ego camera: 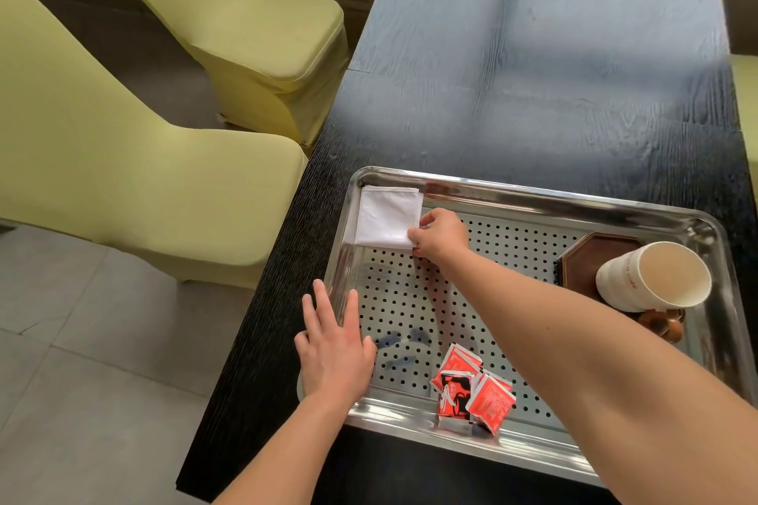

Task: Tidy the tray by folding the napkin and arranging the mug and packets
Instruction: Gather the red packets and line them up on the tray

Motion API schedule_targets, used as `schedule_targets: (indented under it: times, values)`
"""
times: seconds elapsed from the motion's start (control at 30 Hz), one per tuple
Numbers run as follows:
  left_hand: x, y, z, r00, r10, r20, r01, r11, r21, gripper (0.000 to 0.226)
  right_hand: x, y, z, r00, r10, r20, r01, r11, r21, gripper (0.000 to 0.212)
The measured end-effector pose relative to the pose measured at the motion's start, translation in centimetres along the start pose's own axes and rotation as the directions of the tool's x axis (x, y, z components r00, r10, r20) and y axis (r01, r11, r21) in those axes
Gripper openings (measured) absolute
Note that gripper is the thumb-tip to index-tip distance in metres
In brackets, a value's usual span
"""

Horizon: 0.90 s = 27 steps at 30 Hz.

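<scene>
On the black wooden table [533, 53] your steel tray [533, 189] with the perforated floor lies at the near end, and all the things of the task are inside it. The napkin [385, 217] is already a small flat white square, and it sits in the far-left corner of the tray, so I judge the folding is done or nearly done. The mug [640, 279] stands upright on a dark wooden coaster [590, 254] at the right side, and this looks placed. The red packets [471, 385] are a loose pile at the near rim, overlapping and at different angles, so I think these remain to be arranged. Your right hand [441, 236] reaches across the tray with the arm extended. Its fingers are curled and pinched together on the near-right corner of the napkin. Your left hand [332, 348] lies flat on the near-left rim of the tray with the fingers straight and a little apart, holding nothing. It only rests there, probably to steady the tray.
</scene>
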<state>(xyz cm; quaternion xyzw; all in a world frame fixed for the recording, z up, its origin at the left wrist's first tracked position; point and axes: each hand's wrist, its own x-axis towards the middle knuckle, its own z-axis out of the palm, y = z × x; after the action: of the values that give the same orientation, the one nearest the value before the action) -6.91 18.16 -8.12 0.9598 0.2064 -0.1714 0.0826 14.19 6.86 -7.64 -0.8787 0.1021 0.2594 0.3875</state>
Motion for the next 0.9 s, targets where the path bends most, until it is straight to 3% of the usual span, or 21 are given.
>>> schedule_targets:
  times: [0.23, 0.4, 0.53, 0.7, 0.8, 0.9]
  values:
    - [-0.1, 0.0, -0.4, 1.0, 0.004, 0.021, -0.004, 1.0, -0.001, 0.078, -1.7, 1.2, -1.1, 0.995, 0.021, 0.102, -0.045, 0.972, 0.232, 0.036]
    - [-0.1, -0.3, -0.8, 0.999, 0.019, 0.037, -0.018, 0.999, -0.027, 0.078, -4.6, 3.7, -3.0, 0.994, 0.047, 0.103, -0.081, 0.931, 0.355, 0.029]
    - [-0.3, -0.7, -1.3, 0.998, 0.062, 0.028, -0.061, 0.998, -0.016, 0.081, -8.1, 8.7, -5.4, 0.999, 0.048, 0.022, -0.052, 0.954, 0.296, 0.024]
    - [-1.3, -0.9, -1.3, 0.988, 0.156, -0.012, -0.155, 0.986, 0.068, 0.086, -12.3, 14.7, -8.7, 0.98, 0.171, -0.101, -0.136, 0.949, 0.286, 0.016]
    - [-2.1, -0.3, -1.2, 0.98, 0.199, -0.009, -0.196, 0.969, 0.152, 0.084, -14.2, 17.3, -10.6, 0.955, 0.243, -0.168, -0.171, 0.919, 0.354, 0.016]
    - [-2.8, 1.6, -1.4, 0.973, 0.229, 0.004, -0.228, 0.966, 0.124, 0.081, -15.7, 19.6, -12.7, 0.907, 0.333, -0.259, -0.197, 0.877, 0.438, 0.013]
